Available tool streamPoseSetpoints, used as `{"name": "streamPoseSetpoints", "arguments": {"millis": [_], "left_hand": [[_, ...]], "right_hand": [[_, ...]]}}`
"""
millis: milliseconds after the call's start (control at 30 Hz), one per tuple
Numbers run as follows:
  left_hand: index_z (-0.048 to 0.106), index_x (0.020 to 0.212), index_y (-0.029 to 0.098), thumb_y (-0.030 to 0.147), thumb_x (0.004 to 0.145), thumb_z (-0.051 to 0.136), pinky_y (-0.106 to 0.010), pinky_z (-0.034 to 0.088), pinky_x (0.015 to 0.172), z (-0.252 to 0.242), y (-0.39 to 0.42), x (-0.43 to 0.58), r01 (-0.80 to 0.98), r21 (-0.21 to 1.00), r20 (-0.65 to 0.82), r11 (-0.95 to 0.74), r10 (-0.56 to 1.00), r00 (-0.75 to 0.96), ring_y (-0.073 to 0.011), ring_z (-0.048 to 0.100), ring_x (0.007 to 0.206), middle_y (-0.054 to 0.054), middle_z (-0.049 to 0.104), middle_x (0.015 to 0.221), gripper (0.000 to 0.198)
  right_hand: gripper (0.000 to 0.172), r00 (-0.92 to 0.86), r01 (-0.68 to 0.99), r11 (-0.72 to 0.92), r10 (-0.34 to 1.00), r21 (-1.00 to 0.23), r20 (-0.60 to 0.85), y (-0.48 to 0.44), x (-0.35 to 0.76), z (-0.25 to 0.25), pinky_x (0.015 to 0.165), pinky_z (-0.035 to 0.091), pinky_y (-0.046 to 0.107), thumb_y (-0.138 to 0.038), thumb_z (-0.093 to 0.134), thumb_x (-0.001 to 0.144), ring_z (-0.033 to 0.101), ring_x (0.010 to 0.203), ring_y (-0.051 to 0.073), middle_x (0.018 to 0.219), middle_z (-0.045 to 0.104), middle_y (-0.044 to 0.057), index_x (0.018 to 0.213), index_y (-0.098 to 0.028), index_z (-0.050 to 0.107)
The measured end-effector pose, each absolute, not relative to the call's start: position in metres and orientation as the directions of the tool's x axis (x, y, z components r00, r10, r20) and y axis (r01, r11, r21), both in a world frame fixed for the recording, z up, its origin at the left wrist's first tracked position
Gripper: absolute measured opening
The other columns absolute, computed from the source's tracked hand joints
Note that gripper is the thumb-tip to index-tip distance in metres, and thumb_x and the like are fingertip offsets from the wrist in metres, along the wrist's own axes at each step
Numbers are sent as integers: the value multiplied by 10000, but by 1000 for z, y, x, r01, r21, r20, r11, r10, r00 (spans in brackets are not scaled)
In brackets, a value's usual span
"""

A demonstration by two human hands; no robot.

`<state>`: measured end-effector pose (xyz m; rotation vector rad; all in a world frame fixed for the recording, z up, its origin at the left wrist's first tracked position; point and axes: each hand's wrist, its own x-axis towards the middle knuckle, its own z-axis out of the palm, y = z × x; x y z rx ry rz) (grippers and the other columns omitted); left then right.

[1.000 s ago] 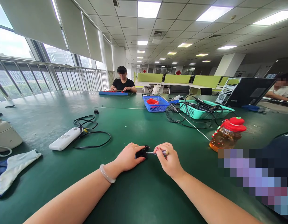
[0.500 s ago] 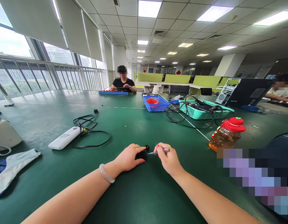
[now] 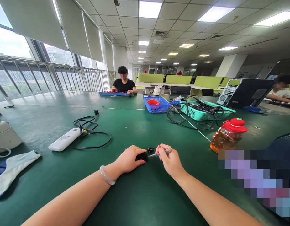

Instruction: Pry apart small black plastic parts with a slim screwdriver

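Observation:
On the green table (image 3: 140, 197), my left hand (image 3: 129, 159) is closed around a small black block-shaped part (image 3: 142, 156), thumb on the near side and fingers on the far side. My right hand (image 3: 168, 158) grips a screwdriver (image 3: 157, 154) with a clear purplish handle. Its thin metal shaft points left, and the tip is at the right end of the black part; whether it touches cannot be made out. Just beyond the tip lies a small shiny black piece (image 3: 150, 150), apart from my fingers.
A white power bank (image 3: 66, 139) with a black cable lies to the left, near a glove (image 3: 16, 171). On the right stands a red-lidded bottle (image 3: 227, 139). Farther back are a blue basket (image 3: 157, 108) and a teal basket (image 3: 198, 116) of cables. A person (image 3: 123, 84) sits opposite.
The small shiny black piece now lies slightly right of the black part, with a gap showing between them. My hands have barely moved. The person opposite has lowered a hand to the table.

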<state>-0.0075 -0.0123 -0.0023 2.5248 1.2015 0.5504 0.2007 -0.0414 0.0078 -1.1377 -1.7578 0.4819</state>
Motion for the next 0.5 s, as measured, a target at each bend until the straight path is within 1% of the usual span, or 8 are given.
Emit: {"name": "streamPoseSetpoints", "arguments": {"millis": [67,100,167,200,267,333,433,500], "left_hand": [[623,1256,254,337,804,716,-366,483,955,-1,-12,-7,673,421,203,-608,786,584,-240,612,1064,-46,709,1154,468],[623,1257,255,339,804,717,-365,482,956,-1,-12,-7,672,425,199,-607,787,585,-241,610,1067,-45,709,1158,470],[620,1261,256,340,800,723,-366,478,960,-1,-11,-7,672,432,192,-601,790,583,-242,604,1075,-44,707,1166,480],[619,1262,256,341,797,727,-365,477,961,-2,-11,-7,673,436,189,-598,791,581,-242,602,1077,-43,707,1166,486],[618,1263,257,343,792,733,-362,478,958,-2,-11,-7,674,440,187,-593,795,577,-240,603,1075,-42,709,1154,492],[615,1265,259,348,794,731,-362,478,955,-3,-11,-7,676,438,189,-592,796,575,-239,607,1073,-46,710,1146,493],[596,1288,265,368,805,718,-366,479,945,-4,-11,-8,683,430,196,-591,799,568,-241,612,1066,-55,707,1142,508],[581,1306,267,387,797,724,-363,482,931,-5,-10,-8,684,427,197,-592,799,568,-242,616,1053,-55,709,1125,542]], "right_hand": [[420,-93,421,399,912,-814,399,-39,201,6,531,374,266,-447,336,953,454,493,146,488,440,-31,644,-223,510],[416,-94,409,378,923,-830,374,-38,201,6,518,368,263,-448,336,951,442,481,142,484,431,-34,646,-223,507],[404,-116,444,404,911,-800,396,-39,200,7,558,388,268,-414,333,951,455,498,142,493,450,-31,639,-221,502],[397,-140,482,445,889,-755,435,-41,199,8,605,404,276,-384,332,953,474,526,145,510,478,-25,634,-220,501],[379,-224,553,548,823,-627,522,-45,196,12,718,417,305,-314,328,954,506,581,144,566,545,-14,630,-215,497],[332,-315,584,645,739,-493,595,-50,194,15,807,398,336,-235,345,937,502,578,129,588,569,-24,639,-210,489],[241,-429,550,778,575,-303,697,-58,192,19,880,358,369,-148,395,876,470,537,110,562,556,-51,656,-209,476],[192,-469,484,844,472,-230,746,-61,191,19,897,346,375,-131,417,842,467,537,108,564,564,-60,679,-213,476]]}}
